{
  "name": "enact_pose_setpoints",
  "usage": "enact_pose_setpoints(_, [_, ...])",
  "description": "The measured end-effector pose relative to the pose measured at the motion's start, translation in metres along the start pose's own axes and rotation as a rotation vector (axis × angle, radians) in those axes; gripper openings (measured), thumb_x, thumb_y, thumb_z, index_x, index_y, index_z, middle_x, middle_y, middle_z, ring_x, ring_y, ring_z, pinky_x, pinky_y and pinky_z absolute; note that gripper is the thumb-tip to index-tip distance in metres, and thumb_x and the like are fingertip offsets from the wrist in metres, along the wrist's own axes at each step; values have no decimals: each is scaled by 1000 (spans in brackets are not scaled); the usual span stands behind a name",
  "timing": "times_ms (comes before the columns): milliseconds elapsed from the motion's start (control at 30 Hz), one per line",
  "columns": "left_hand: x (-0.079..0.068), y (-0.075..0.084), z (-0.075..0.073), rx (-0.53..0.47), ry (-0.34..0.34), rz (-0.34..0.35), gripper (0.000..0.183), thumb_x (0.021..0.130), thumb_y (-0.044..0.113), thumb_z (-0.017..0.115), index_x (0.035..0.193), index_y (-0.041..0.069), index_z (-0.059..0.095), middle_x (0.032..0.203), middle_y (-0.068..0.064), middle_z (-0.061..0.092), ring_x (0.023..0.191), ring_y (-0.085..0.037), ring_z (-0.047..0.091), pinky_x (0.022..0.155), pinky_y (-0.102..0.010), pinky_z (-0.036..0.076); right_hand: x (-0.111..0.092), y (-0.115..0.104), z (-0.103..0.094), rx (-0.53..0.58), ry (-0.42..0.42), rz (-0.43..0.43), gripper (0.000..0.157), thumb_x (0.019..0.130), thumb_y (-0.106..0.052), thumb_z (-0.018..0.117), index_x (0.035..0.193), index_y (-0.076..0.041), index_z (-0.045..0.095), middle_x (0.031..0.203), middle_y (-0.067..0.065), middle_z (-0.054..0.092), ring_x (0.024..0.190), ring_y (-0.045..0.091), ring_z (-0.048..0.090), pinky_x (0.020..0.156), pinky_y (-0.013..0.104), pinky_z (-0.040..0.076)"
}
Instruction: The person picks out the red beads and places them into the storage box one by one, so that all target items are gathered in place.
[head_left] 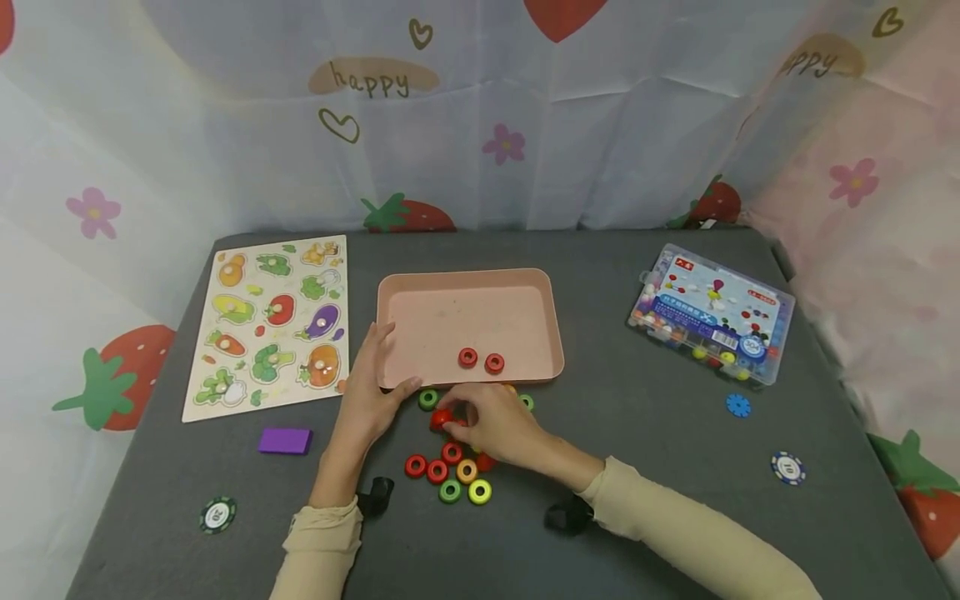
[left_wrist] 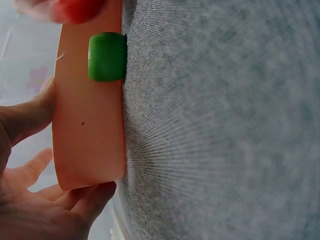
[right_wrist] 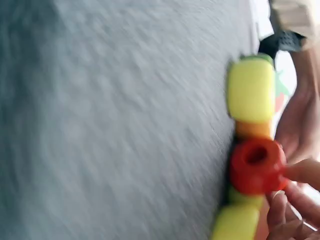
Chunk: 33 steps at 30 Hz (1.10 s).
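The right hand (head_left: 495, 425) pinches a red ring bead (head_left: 441, 420) between thumb and fingers, just to the near side of the pink tray (head_left: 465, 317). The tray lies directly beyond the held bead, its long axis running left to right, so the near wall is the side facing the right hand. The bead, being round, has no marked long axis; its hole shows towards the right wrist camera, so it seems tilted, while a yellow ring bead (right_wrist: 251, 90) beside it shows only its side.

The left hand (head_left: 367, 392) is spread about the tray's near left corner, thumb by the near wall and fingers along the left one (it is nearer the tray, the right hand nearer the loose beads). Two red ring beads (head_left: 481, 361) lie inside the tray, towards its near wall. A green ring bead (head_left: 428, 400) sits just outside that wall, between the left thumb and the right hand.
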<state>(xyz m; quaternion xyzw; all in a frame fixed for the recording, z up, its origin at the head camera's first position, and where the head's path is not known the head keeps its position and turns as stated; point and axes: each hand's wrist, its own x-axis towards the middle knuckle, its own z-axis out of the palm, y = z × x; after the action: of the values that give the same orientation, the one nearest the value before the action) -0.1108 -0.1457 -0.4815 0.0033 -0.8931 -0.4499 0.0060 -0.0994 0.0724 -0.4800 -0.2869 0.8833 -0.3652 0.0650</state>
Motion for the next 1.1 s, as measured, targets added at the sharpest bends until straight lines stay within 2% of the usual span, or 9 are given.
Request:
enact_pose_setpoints(67, [0,0,0,0,1,1,87,84,14,81,156,19,32,167,-13,16,153,-36,18,119,-60,20,2,2,-7,65,31,-9,21,88,-22,77,109,-19,73,69,-9,58,57,3,50,52,21,43])
enact_pose_setpoints(167, [0,0,0,-1,0,5,87,84,14,81,156,19,32,167,-13,15,153,-36,18,119,-60,20,7,8,-18,176,100,-17,21,88,-15,76,109,-15,73,74,-6,61,61,7,54,55,23,46])
enact_pose_setpoints(300, [1,0,1,-6,6,8,86,85,13,81,156,19,32,167,-12,16,153,-35,17,120,-59,20,16,20,-33,273,189,2,22,89,-9,75,111,-11,72,90,-2,69,72,13,61,65,27,53])
enact_pose_setpoints(433, [0,1,1,-13,18,13,84,85,13,80,155,18,34,167,-12,17,153,-35,18,120,-59,21,25,34,-44,279,238,47,25,91,-6,72,116,-5,72,98,6,71,81,19,65,74,35,57])
enact_pose_setpoints(600, [-1,0,1,-12,15,8,84,85,12,80,155,18,33,167,-12,17,153,-35,17,120,-59,20,34,47,-48,261,243,111,25,92,-3,68,116,1,71,100,13,72,87,25,67,81,41,57])
enact_pose_setpoints(867, [1,1,2,-14,4,7,86,85,13,80,156,19,32,167,-12,15,153,-36,18,119,-59,21,40,55,-49,244,248,229,16,92,-4,70,107,0,71,94,13,72,84,25,67,79,38,57])
enact_pose_setpoints(1100, [-1,1,0,-6,-2,4,85,86,14,80,156,19,32,168,-12,15,153,-34,16,120,-59,21,42,52,-48,215,199,290,15,92,-10,71,106,-3,73,94,10,73,84,21,68,78,35,57])
